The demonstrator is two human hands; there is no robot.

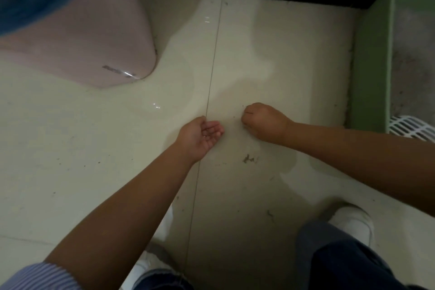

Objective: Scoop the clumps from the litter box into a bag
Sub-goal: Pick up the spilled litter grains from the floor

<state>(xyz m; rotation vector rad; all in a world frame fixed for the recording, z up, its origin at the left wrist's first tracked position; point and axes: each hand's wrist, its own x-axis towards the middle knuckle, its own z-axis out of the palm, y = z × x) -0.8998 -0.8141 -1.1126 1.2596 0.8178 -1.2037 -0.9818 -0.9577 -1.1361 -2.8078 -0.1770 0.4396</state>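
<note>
Left hand (200, 135) lies cupped, palm up, fingers relaxed; right hand (263, 122) is fisted, contents indiscernible. Pale tiled floor (259, 54) carries scattered grit. Pink plastic bin (94, 37) stands left, green plastic litter box (374, 66) right.

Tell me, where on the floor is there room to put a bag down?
Bare tile lies below the pink bin, left of the left hand. More lies between that bin and the green litter box. It's crowded near the right hand, white scoop and shoes.
</note>
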